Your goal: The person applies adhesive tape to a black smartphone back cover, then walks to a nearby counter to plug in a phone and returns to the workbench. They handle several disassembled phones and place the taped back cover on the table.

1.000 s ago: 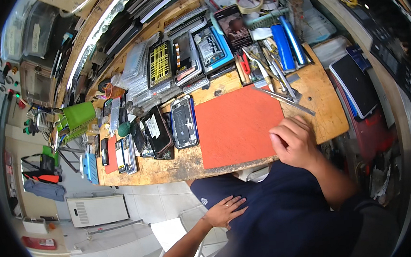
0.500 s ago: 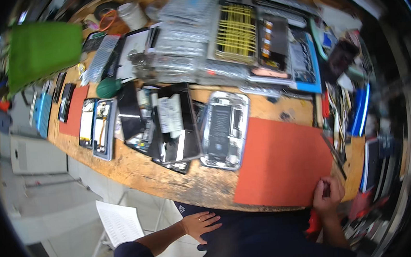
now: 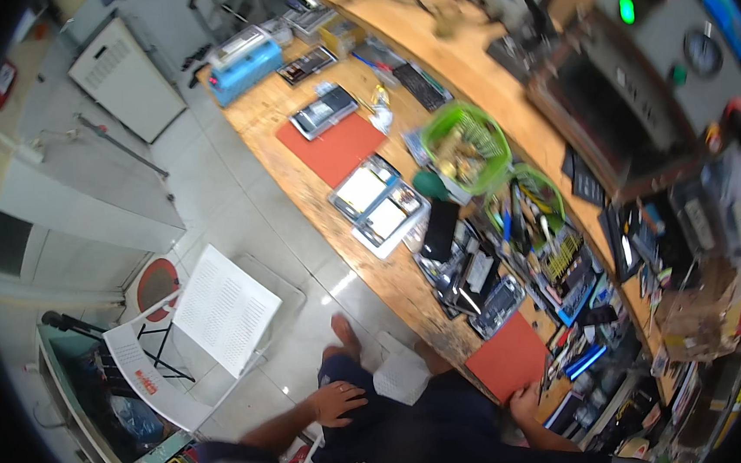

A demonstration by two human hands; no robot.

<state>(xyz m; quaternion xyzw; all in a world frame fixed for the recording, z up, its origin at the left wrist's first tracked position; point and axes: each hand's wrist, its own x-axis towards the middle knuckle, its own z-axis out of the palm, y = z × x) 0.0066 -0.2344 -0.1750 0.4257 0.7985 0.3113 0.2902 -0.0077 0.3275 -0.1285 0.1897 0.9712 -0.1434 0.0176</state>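
My left hand (image 3: 339, 403) lies flat on my thigh with its fingers spread, a ring on one of them. At the bench's near end, my right hand (image 3: 525, 400) rests on the corner of an orange-red mat (image 3: 509, 358), its fingers curled in and nothing showing in them. Just beyond that mat lies an opened phone (image 3: 498, 305) with its battery and inner parts bare. Beside it is a pile of dark screens and phone parts (image 3: 461, 272). Farther along the bench are opened phone housings (image 3: 377, 203).
The wooden bench (image 3: 297, 181) runs from upper left to lower right. A second red mat (image 3: 334, 152) bears a dark phone (image 3: 324, 111). Green baskets (image 3: 468, 150) hold small parts and tools. A blue box (image 3: 244, 67) stands at the far end. On the floor is a white folding chair (image 3: 224, 311).
My view has swung left and back, bringing the floor, chair and far end of the bench into sight. Both hands keep their places, the left on my thigh, the right at the mat's corner.
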